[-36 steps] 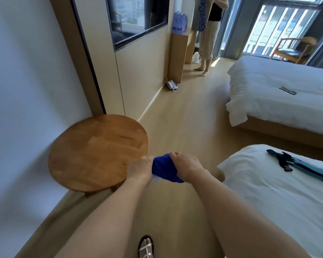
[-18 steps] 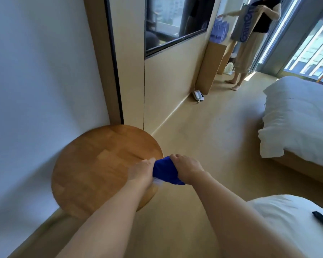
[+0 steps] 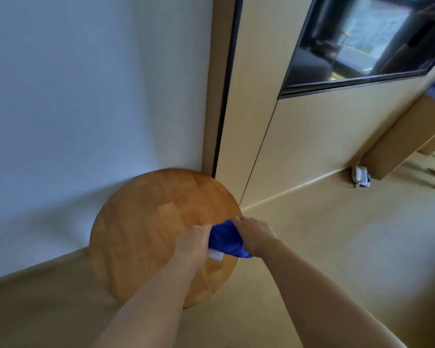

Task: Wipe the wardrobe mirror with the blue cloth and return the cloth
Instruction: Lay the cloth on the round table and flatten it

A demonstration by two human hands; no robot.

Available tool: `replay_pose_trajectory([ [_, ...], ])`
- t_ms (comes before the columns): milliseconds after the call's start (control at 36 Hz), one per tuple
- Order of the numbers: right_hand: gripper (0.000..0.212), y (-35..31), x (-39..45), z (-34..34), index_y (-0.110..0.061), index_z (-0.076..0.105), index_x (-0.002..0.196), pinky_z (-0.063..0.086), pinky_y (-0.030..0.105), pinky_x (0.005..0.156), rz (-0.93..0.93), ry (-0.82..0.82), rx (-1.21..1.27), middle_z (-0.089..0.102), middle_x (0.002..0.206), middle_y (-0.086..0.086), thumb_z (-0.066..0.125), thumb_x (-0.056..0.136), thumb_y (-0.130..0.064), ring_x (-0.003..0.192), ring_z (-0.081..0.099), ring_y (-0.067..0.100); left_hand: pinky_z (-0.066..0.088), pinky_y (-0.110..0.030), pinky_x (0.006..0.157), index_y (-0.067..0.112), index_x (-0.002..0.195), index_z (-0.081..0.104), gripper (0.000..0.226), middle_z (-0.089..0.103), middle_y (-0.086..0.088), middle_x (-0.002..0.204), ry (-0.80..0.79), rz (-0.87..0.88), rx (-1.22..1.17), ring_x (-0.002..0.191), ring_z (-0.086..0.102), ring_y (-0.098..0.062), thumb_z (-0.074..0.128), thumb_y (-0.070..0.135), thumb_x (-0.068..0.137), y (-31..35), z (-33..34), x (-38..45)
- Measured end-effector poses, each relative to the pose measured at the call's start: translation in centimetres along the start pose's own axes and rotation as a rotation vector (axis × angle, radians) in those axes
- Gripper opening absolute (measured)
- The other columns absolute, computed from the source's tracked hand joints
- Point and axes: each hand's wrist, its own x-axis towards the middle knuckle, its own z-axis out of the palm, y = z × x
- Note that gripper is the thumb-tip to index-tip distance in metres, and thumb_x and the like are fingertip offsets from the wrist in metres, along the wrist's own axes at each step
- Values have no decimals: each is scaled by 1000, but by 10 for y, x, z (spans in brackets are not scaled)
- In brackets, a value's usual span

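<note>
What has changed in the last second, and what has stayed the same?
The view swung left, so the beds and the standing person left the picture. The hands moved with the blue cloth over the round wooden table. Left hand and right hand kept their grip on it.

Both bare forearms reach forward from the lower edge of the view and draw together toward their hands. The left hand (image 3: 192,243) is seen from the back, knuckles up, fingers curled downward out of sight, gripping one end of a bunched, deep-blue soft cloth (image 3: 226,239). The right hand (image 3: 255,234) faces it from the other side, also back-up, its fingers bent over and closed on the opposite end. The wad fills the gap between the two sets of fingers, with a small white tag hanging just below the left fingers. Both wrists look roughly straight.
</note>
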Motion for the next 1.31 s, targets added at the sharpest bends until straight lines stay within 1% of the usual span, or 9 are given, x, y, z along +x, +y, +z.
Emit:
replay_pose_trajectory([
  [167, 55, 12, 37, 4, -18, 36, 134, 48, 35, 82, -154, -17, -10, 53, 122, 3, 58, 85, -5, 110, 56, 25, 52, -35, 79, 16, 104, 51, 20, 64, -3, 99, 14, -144, -38, 90, 62, -23, 50, 8, 85, 5, 4, 10],
  [278, 56, 7, 61, 10, -18, 36, 133, 48, 35, 79, -220, -76, -41, 52, 123, 3, 60, 84, -4, 108, 56, 25, 49, -34, 89, 17, 82, 45, 13, 63, -14, 110, -93, -290, -151, 101, 60, -28, 46, 6, 87, -1, 9, 21],
  [333, 57, 5, 74, 13, -18, 36, 134, 49, 34, 77, -249, -91, -52, 50, 125, 2, 60, 84, -4, 109, 56, 25, 47, -27, 84, 20, 90, 51, 11, 60, -2, 98, -76, -305, -146, 98, 61, -19, 49, 11, 85, -6, 11, 27],
  [472, 57, -2, 105, 20, -19, 36, 134, 42, 30, 70, -286, -111, -44, 51, 126, -1, 61, 85, -4, 109, 57, 23, 44, -23, 74, 20, 115, 53, 28, 61, 4, 105, -18, -322, -141, 95, 61, -16, 49, 14, 88, -27, 20, 44],
  [667, 58, -16, 151, 32, -19, 34, 136, 50, 34, 80, -309, -169, -50, 51, 128, -1, 57, 86, -2, 110, 57, 23, 45, -24, 86, 23, 128, 47, 35, 60, 3, 118, -57, -399, -208, 105, 59, -16, 45, 21, 94, -60, 38, 77],
  [1000, 58, -33, 221, 93, -17, 33, 138, 50, 36, 90, -359, -319, -43, 47, 132, 1, 56, 87, -2, 119, 51, 22, 49, -29, 84, 22, 128, 43, 34, 59, 3, 114, -100, -413, -181, 100, 59, -15, 46, 21, 94, -113, 98, 118],
  [1139, 62, -36, 246, 115, -16, 28, 140, 52, 33, 84, -368, -246, 3, 42, 132, 0, 59, 87, -5, 116, 50, 18, 46, -24, 73, 26, 127, 42, 36, 58, 8, 110, -21, -433, -162, 94, 59, -12, 49, 27, 91, -131, 123, 140],
  [1222, 62, -37, 261, 127, -15, 27, 140, 53, 32, 83, -388, -212, 45, 38, 134, -1, 58, 86, -7, 119, 46, 17, 47, -25, 73, 28, 131, 39, 43, 54, 9, 118, 28, -470, -165, 100, 57, -12, 51, 27, 90, -140, 133, 153],
  [1306, 70, -36, 275, 135, -18, 21, 146, 46, 33, 96, -404, -298, 147, 28, 144, -2, 55, 84, -11, 129, 37, 20, 46, -26, 83, 29, 137, 34, 54, 49, 10, 131, 5, -485, -196, 113, 51, -12, 55, 34, 87, -151, 145, 162],
])
